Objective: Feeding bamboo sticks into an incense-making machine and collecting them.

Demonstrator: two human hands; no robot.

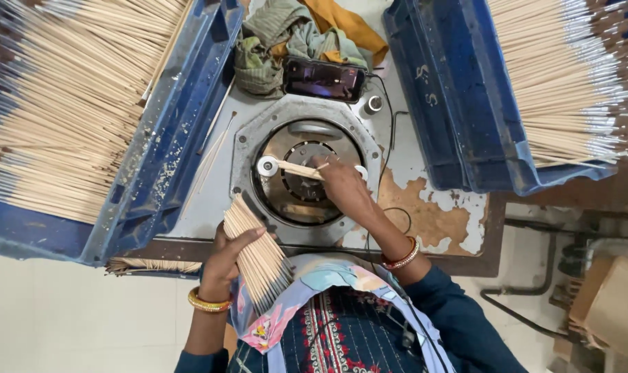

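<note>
Sticks bundle (259, 255) clamped in left hand (225, 259) grip; right hand (341, 186) pinches stick (301, 169) between crates.

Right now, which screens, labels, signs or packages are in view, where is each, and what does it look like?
Phone: lying flat at the top of the machine plate, against a heap of cloth; dark rectangle, screen lit purplish.
Painted marks: on the inner wall of the right blue crate; small and pale.
Cardboard box: lower right on the floor; plain brown.
</note>
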